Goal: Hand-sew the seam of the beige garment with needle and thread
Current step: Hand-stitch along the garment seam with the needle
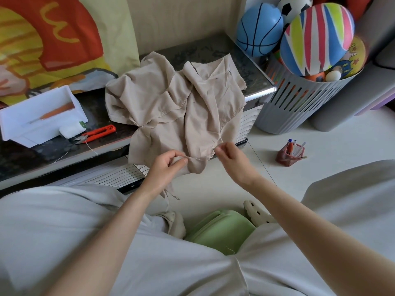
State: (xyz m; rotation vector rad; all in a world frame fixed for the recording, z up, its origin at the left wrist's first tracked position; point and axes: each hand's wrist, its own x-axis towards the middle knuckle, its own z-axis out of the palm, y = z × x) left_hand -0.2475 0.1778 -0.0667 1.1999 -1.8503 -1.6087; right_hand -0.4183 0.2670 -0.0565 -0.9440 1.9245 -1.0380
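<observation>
Over the front edge of the dark table [215, 51], the beige garment [177, 107] lay crumpled, its long axis running from 12 o'clock down to 6 o'clock, with the lower part hanging off the table toward the person's lap. A stitched hem ran along its right side from about 1 o'clock to 7 o'clock and ended in a frayed corner. The left hand [168, 165] sat at the garment's 6 o'clock edge, fingers curled, thumb and forefinger pinching a fold of the hanging cloth. The right hand [232, 159] was just beside the frayed corner, at 3 o'clock from the left hand, fingers curled and fingertips pinched on a fine thread [221, 143] that slanted from the corner toward 2 o'clock. The needle was too small to make out. At 9 o'clock from the garment, on the table, lay orange snips [98, 133], pointing toward 8 o'clock, a white thread spool [71, 129] and a white box [40, 116]. A slatted basket [299, 103] of balls stood at 2 o'clock.
</observation>
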